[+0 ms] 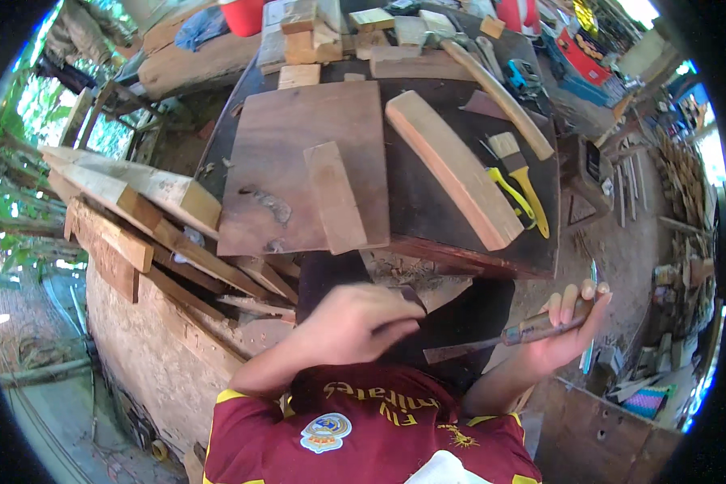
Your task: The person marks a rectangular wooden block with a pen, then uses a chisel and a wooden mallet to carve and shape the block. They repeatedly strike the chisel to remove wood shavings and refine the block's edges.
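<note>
The right hand (569, 327) is closed around the wooden handle of a chisel (504, 336), whose blade is pointed toward the left hand (355, 323); that hand is curled over something dark (what exactly cannot be told). Both are held just below the near edge of the dark workbench (427, 202). On the bench a curved wooden blank (453, 168) is laid, with a yellow-handled brush (523, 179) just beside it. The blade would best be kept angled away from the fingers.
</note>
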`<control>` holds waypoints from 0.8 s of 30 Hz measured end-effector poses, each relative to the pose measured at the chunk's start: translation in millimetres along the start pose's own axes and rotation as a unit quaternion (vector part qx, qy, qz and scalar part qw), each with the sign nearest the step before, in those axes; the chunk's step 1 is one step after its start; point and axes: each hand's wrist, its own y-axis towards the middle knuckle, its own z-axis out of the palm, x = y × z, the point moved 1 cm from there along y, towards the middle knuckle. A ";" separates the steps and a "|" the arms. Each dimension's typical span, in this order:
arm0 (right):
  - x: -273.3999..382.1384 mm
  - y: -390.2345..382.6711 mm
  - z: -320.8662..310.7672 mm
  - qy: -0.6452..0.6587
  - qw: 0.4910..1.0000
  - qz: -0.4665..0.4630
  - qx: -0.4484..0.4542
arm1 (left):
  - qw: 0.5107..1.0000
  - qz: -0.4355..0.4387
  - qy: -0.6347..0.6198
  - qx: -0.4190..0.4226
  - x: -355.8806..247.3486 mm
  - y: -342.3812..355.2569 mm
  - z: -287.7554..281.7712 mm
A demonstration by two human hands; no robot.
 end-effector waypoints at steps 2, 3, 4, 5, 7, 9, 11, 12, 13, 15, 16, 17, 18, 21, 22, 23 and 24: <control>-1.6 -2.6 -2.6 -0.042 0.998 -0.026 -0.037 | 0.984 0.019 0.098 -0.150 -4.6 11.5 -20.0; -1.1 -4.0 -5.6 -0.070 0.996 -0.035 -0.051 | 0.969 0.008 0.151 -0.197 -4.7 17.7 -26.0; -2.3 -4.3 -7.6 -0.093 0.993 -0.037 -0.062 | 0.946 -0.009 0.207 -0.248 -5.0 19.7 -31.2; -2.7 -5.5 -7.7 -0.112 0.990 -0.038 -0.079 | 0.940 -0.021 0.221 -0.258 -0.3 18.5 -34.1; -1.0 -9.8 -12.0 -0.138 0.986 -0.045 -0.078 | 0.917 0.001 0.275 -0.289 6.3 17.3 -39.5; 0.9 -13.7 -17.3 -0.167 0.981 -0.043 -0.091 | 0.863 -0.015 0.384 -0.329 9.8 22.5 -46.5; 3.0 -17.4 -25.5 -0.182 0.977 -0.043 -0.101 | 0.826 -0.091 0.418 -0.367 17.4 30.7 -52.0; 2.6 -19.0 -28.4 -0.190 0.975 -0.043 -0.104 | 0.804 -0.129 0.433 -0.387 24.0 30.0 -56.2; 2.6 -20.3 -28.9 -0.196 0.972 -0.047 -0.120 | 0.814 -0.137 0.426 -0.371 35.6 25.4 -60.8; 2.9 -21.4 -32.7 -0.202 0.970 -0.055 -0.125 | 0.828 -0.146 0.379 -0.386 43.8 15.3 -61.0; 3.5 -22.0 -34.9 -0.207 0.968 -0.059 -0.129 | 0.836 -0.150 0.353 -0.392 45.7 11.1 -60.9; 3.1 -22.3 -36.2 -0.208 0.967 -0.064 -0.134 | 0.832 -0.160 0.355 -0.396 45.8 4.2 -60.9; 2.1 -22.1 -39.9 -0.211 0.967 -0.058 -0.132 | 0.827 -0.178 0.343 -0.409 41.4 -3.1 -62.0; 1.5 -18.8 -44.4 -0.230 0.961 -0.047 -0.144 | 0.810 -0.207 0.293 -0.465 35.8 -21.1 -59.5; -0.3 -17.5 -43.4 -0.230 0.962 -0.047 -0.140 | 0.799 -0.213 0.300 -0.476 34.4 -27.9 -60.1; -2.7 -16.1 -42.2 -0.230 0.962 -0.047 -0.136 | 0.787 -0.219 0.307 -0.488 32.4 -35.1 -61.7; -5.4 -14.7 -40.6 -0.230 0.963 -0.047 -0.133 | 0.776 -0.224 0.314 -0.498 30.7 -40.0 -62.7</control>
